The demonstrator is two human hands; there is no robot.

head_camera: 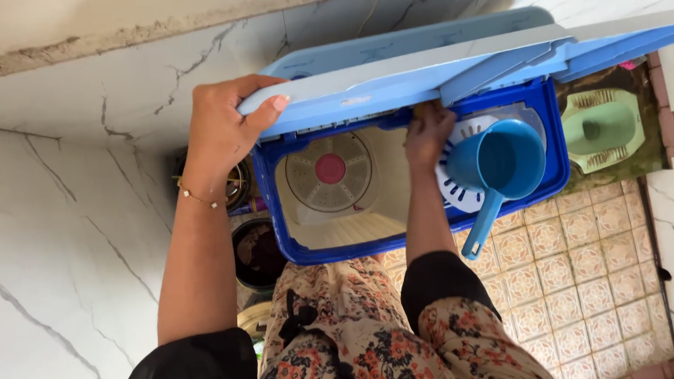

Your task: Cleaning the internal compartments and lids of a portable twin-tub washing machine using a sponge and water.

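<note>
My left hand (221,130) grips the edge of the light-blue lid (392,73) of a blue twin-tub washing machine (340,251) and holds it raised. The wash tub (353,211) below is cream inside, with a round agitator plate and a red centre (330,168). My right hand (428,136) reaches to the far rim between the two tubs, its fingertips hidden under the lid. Beside it a blue plastic dipper (502,163) rests on the white slotted spinner cover (458,195), with its handle hanging over the front rim.
A pale green squat toilet pan (603,125) sits in the floor beyond the machine. Dark buckets (258,253) stand beside the machine against the white marbled wall (51,225). Patterned beige floor tiles (583,277) run along the right.
</note>
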